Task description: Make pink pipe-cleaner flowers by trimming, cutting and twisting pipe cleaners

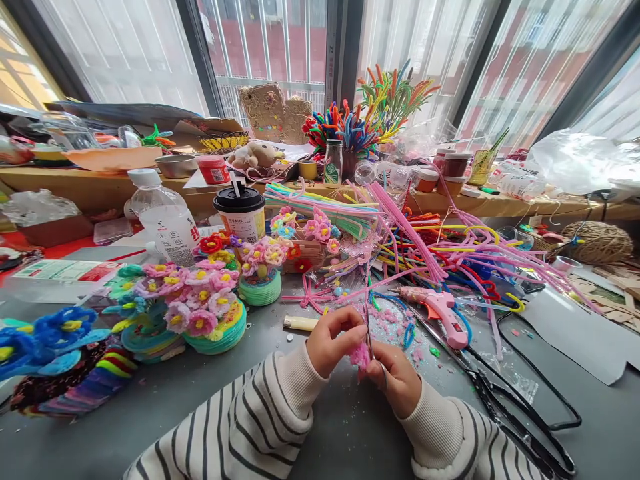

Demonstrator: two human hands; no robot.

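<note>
Both my hands meet low in the middle of the head view, above the grey table. My left hand point(335, 340) is closed, thumb and fingers pinching a small pink fuzzy pipe-cleaner piece point(359, 355). Close beside it, my right hand point(397, 380) is wrapped round a slim pair of scissors point(369, 327), whose blades point up and away, touching or just beside the pink piece. Most of the scissor handles are hidden by my fingers. Pink and blue fluff clippings point(390, 327) lie scattered just beyond my hands.
A pink glue gun point(440, 312) and large black-handled scissors point(505, 407) lie at right. Pipe-cleaner flower pots point(213, 327) stand at left, near a bottle point(165, 223) and a lidded cup point(243, 217). Loose pipe cleaners point(410, 233) pile up behind, below a cluttered ledge point(290, 193).
</note>
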